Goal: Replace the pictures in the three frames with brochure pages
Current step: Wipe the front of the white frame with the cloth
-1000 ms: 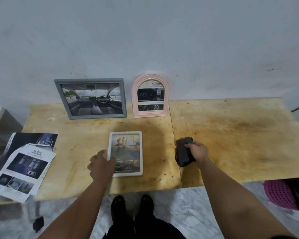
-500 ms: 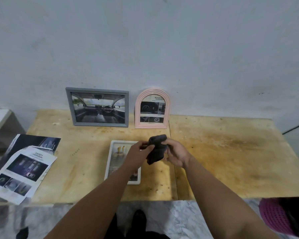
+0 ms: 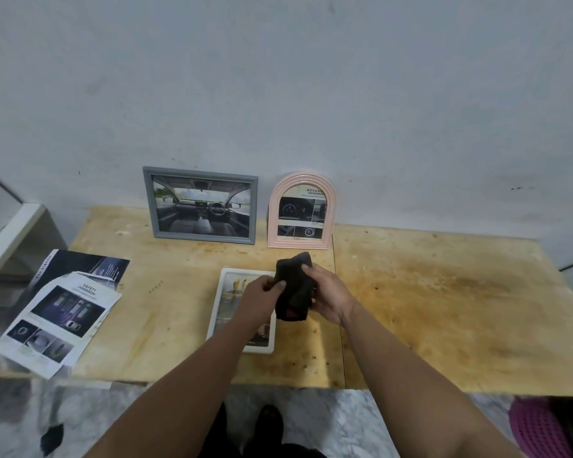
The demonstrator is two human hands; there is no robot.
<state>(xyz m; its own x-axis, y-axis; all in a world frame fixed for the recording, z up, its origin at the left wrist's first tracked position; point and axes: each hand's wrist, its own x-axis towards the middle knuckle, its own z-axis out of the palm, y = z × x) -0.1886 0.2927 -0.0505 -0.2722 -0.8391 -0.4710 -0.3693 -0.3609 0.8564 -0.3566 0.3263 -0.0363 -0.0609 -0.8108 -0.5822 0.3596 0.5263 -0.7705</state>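
Pale grey wall [image 3: 311, 77] fills the upper half of our view, and below it we see a worn plywood table [image 3: 444, 309] with a seam running front to back just right of centre. Against the wall stand two frames. We note the grey frame [image 3: 201, 205] at left, holding a photograph of a car interior, and just beside it the pink arched frame [image 3: 301, 211], whose page shows dashboard details under a heading of which we can read "ADVANC" before the rim cuts it off. Over the left edge of the table we see loose brochure pages [image 3: 60, 312]; the top sheet is headed "SAFETY", and the dark sheet beneath carries lettering too small for us to read. Near the front, left of the seam, the white frame [image 3: 227, 312] lies flat, face up, partly covered by the forearm. Above it we find both hands raised off the table. The left hand [image 3: 262, 299] pinches the near edge of a dark cloth [image 3: 293, 289] between thumb and fingers, and the right hand [image 3: 328, 299] curls around its other side.
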